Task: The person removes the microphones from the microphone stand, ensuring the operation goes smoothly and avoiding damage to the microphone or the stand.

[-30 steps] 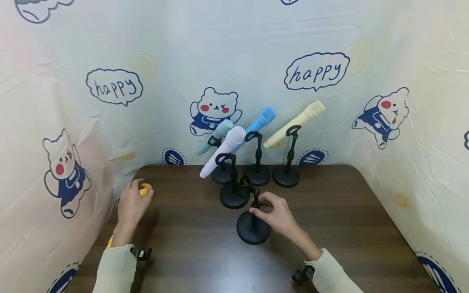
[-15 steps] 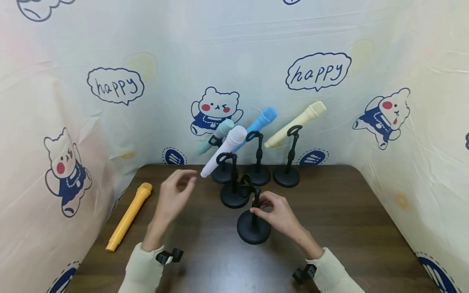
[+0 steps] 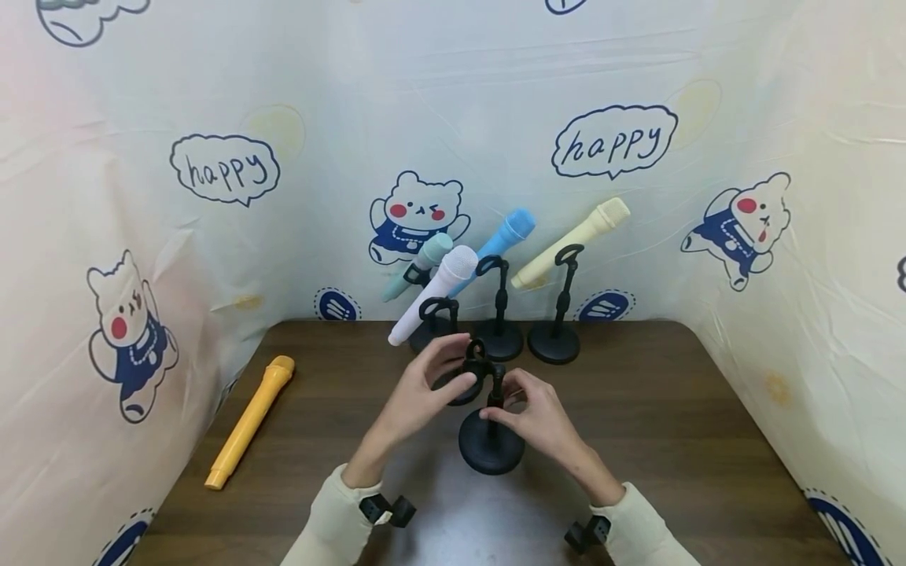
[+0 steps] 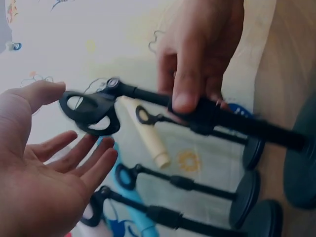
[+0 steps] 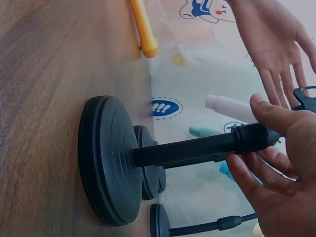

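Observation:
A black microphone stand (image 3: 491, 450) stands upright on the table, nearest to me. My right hand (image 3: 543, 417) grips its pole between thumb and fingers, around the thicker collar (image 5: 252, 138) seen in the right wrist view. My left hand (image 3: 418, 399) is at the stand's top, fingers spread. In the left wrist view its thumb is at the edge of the clip ring (image 4: 101, 111); whether it touches I cannot tell. An orange microphone (image 3: 249, 424) lies on the table at the left.
Several more black stands, including the right one (image 3: 554, 341), are grouped behind. A lilac microphone (image 3: 435, 295), a teal one (image 3: 425, 263), a blue one (image 3: 511, 229) and a cream one (image 3: 573, 242) tilt on them. Patterned cloth (image 3: 318, 102) encloses the brown table (image 3: 637, 409).
My left hand has let go of the orange microphone, leaving it on the table, and has moved right to the front stand's clip. The right hand keeps its grip on the pole.

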{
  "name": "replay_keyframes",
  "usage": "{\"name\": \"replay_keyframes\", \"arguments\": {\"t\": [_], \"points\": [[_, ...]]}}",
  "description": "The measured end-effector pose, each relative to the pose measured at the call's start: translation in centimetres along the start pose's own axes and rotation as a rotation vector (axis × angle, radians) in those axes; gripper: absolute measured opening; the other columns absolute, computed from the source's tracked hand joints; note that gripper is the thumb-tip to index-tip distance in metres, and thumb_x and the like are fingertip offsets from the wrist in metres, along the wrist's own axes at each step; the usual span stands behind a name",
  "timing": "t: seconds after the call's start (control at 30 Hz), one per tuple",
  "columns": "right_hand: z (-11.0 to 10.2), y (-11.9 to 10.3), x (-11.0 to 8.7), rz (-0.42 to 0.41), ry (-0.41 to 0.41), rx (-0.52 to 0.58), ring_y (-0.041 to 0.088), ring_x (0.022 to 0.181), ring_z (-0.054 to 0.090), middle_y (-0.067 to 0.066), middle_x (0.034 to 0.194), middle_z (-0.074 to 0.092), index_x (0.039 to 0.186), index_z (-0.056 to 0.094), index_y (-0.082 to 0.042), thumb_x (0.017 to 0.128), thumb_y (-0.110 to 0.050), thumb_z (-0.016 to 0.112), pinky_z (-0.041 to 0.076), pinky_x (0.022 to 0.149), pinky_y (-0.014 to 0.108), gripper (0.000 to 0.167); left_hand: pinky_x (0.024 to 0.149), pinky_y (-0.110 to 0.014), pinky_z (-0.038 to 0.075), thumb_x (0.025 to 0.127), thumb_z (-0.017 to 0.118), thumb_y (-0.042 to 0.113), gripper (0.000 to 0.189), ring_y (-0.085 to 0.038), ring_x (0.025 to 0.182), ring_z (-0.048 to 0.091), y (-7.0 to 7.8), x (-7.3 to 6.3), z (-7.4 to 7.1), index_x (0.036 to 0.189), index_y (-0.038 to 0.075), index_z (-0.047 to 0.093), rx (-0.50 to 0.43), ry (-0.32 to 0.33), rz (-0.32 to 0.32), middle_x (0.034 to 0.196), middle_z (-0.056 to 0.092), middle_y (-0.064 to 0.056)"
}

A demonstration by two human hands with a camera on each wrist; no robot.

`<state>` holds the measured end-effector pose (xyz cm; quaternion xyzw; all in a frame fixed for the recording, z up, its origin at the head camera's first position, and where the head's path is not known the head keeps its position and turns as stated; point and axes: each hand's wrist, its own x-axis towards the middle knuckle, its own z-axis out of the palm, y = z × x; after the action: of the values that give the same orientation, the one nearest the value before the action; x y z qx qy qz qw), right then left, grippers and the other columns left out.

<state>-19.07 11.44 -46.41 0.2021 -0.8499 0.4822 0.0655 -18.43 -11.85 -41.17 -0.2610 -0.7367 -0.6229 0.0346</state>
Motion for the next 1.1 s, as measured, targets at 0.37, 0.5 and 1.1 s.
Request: {"name": "replay_keyframes", "arguments": {"t": [0.37,0.5,1.1], "points": [[0.5,0.3,0.0,-0.072,0.075,0.008,0.01,0.078,0.069,-0.002,0.091,0.071,0.096,0.069,-0.016,0.08,-0.013,0.095,0.065,0.073,0.039,0.03,0.111,-0.031,0.055,0.1,0.074,0.008,0.048,-0.031,0.128,0.067,-0.9,1.0,1.3,0.147,0.005,0.06,-0.025,0.037,-0.041,0.136,0.068,-0.017],[0.7,0.3,-0.3,-0.102,0.105,0.01,0.01,0.078,0.07,-0.002,0.09,0.071,0.094,0.07,-0.015,0.08,-0.011,0.094,0.064,0.07,0.039,0.028,0.109,-0.029,0.056,0.099,0.075,0.005,0.045,-0.03,0.124,0.069,-1.0,1.0,1.3,0.142,0.004,0.064,-0.022,0.058,-0.026,0.132,0.071,-0.018],[0.9,0.4,-0.6,-0.186,0.083,-0.031,0.012,0.086,0.069,-0.001,0.095,0.072,0.103,0.074,-0.011,0.087,-0.005,0.087,0.061,0.069,0.03,0.021,0.105,-0.032,0.059,0.097,0.077,0.006,0.043,-0.029,0.116,0.071,-0.8,0.9,1.4,0.139,0.005,0.067,0.018,0.076,-0.037,0.128,0.073,-0.017]]}}
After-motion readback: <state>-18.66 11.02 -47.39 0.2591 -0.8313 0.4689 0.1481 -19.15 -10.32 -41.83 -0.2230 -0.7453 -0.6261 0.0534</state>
